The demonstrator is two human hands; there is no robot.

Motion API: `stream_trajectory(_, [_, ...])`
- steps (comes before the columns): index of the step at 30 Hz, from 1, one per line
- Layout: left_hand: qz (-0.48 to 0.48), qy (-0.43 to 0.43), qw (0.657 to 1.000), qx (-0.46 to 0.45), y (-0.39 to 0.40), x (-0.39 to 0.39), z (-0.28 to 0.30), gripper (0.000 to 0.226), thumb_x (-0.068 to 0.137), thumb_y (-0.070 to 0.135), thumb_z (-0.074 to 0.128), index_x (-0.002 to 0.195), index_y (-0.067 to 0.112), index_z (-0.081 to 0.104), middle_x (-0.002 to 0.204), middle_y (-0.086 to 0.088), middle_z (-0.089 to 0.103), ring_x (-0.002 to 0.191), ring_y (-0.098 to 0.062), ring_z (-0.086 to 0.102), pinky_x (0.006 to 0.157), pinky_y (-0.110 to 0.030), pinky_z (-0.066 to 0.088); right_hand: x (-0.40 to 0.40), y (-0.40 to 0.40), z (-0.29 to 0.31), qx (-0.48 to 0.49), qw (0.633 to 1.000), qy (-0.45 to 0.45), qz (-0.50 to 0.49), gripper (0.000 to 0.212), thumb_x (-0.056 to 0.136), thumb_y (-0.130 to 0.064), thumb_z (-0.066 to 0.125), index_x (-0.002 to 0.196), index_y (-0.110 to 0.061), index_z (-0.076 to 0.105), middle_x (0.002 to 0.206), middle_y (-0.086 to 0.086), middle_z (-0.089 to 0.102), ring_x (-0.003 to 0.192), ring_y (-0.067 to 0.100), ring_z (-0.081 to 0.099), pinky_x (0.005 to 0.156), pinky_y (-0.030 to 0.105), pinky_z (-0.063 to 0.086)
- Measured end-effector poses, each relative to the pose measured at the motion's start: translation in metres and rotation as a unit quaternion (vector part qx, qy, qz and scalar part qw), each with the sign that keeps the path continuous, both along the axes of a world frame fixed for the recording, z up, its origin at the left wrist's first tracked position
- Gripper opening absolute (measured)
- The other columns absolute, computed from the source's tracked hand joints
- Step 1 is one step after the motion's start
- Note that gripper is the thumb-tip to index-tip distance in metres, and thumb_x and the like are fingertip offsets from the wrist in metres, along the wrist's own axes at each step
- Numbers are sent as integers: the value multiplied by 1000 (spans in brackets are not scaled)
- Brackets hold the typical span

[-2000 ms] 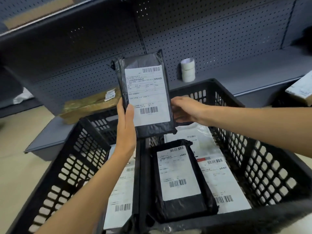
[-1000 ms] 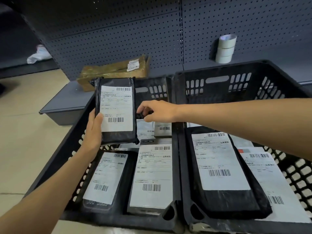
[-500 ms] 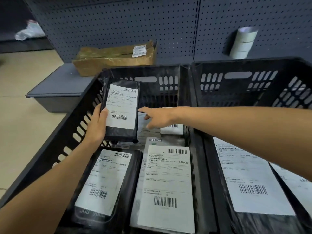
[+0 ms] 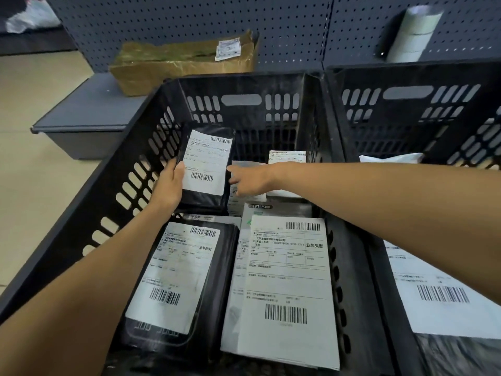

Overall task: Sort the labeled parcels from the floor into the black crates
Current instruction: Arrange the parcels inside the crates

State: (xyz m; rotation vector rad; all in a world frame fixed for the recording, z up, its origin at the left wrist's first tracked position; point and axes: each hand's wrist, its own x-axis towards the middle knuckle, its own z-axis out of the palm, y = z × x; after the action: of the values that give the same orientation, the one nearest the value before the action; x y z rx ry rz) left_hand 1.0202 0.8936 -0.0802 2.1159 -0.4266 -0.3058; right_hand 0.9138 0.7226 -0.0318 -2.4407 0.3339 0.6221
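My left hand (image 4: pixel 170 185) grips the black parcel (image 4: pixel 205 169) inside the left crate (image 4: pixel 113 191); right hand (image 4: pixel 250 178) open, empty. Risk: parcel lands propped on the crate wall, label hidden.

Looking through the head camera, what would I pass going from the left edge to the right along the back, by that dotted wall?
White bag → brown cardboard parcel → stacked tape rolls.

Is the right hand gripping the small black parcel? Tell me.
No: the left hand holds the small black parcel; the right hand only points beside it.
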Motion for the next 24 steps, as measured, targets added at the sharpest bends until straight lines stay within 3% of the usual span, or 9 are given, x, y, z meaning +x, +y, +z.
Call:
stream_trajectory(4, [8,14,999,31,1,9,-7,41,106,35,34,143,22,48,136,-4,59,126,-25,53,111,-45,40,6,2,-9,13,998,62,28,68,92,-3,41,152,-6,9,157,15,23,141,34,28,115,46,26])
stream_trajectory(9, [-12,46,997,67,1,13,-15,40,105,28,44,144,22,45,135,-3,60,126,-24,55,111,-44,41,13,0,-16,16,995,90,49,80,81,-14,46,152,-12,8,150,19,35,135,37,36,113,52,29])
stream_trajectory(13, [-37,30,990,135,2,14,-14,60,101,19,54,154,30,28,141,-3,55,131,-28,50,112,-46,39,6,1,-15,7,992,113,57,80,95,-8,43,155,-15,-9,162,12,14,147,30,17,120,45,18])
stream_trajectory(15, [-77,-4,979,188,-1,8,-11,72,98,11,58,154,37,21,143,-4,53,131,-28,49,112,-45,39,3,0,-19,-13,991,112,74,77,100,-16,41,155,-17,-13,163,8,11,148,26,18,120,43,18])
stream_trajectory(18, [-152,-94,935,308,-4,2,-12,74,91,1,63,152,30,33,152,-11,39,135,-30,43,112,-38,36,0,3,-18,-44,988,96,112,69,104,-34,38,157,-17,-3,163,4,15,148,23,18,121,39,15])
stream_trajectory(21, [-175,-125,898,383,-7,-2,-11,67,92,-6,55,148,30,43,164,-6,15,144,-29,32,111,-36,36,-4,6,-10,-55,987,74,135,59,105,-38,32,157,-18,12,162,4,19,148,22,18,121,37,14])
stream_trajectory(24, [-191,-139,873,427,-11,-3,-9,59,98,3,44,147,36,43,158,-7,32,138,-29,41,106,-43,42,-8,9,-6,-85,980,82,159,54,106,-37,25,155,-15,21,162,4,20,148,22,19,119,37,14])
